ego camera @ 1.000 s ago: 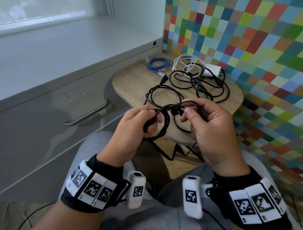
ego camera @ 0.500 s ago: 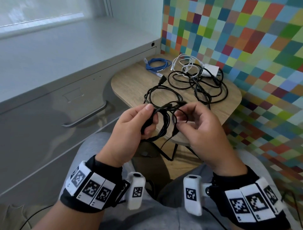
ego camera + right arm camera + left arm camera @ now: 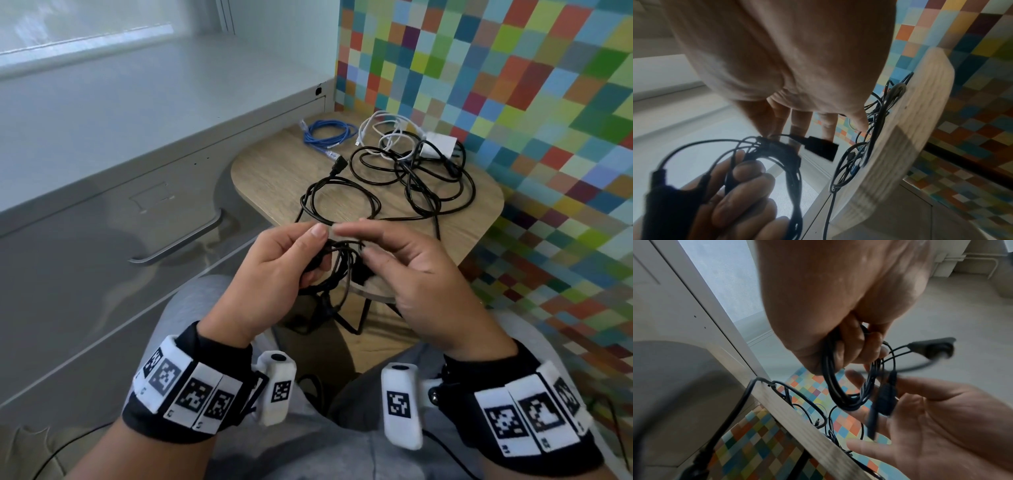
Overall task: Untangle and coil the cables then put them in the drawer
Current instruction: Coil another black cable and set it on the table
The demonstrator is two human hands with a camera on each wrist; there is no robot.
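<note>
Wooden desk (image 3: 274, 171) by the checkered wall carries blue (image 3: 327, 133), white (image 3: 383, 130) and black (image 3: 431, 178) cables. Your left hand (image 3: 274, 274) grips a black coil (image 3: 840, 394) above the desk's near edge; your right hand (image 3: 411, 270) is released, fingers (image 3: 799, 120) straight beside it.

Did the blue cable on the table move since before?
No. The blue cable lies coiled at the table's far corner beside the white cable, same as earlier.
</note>
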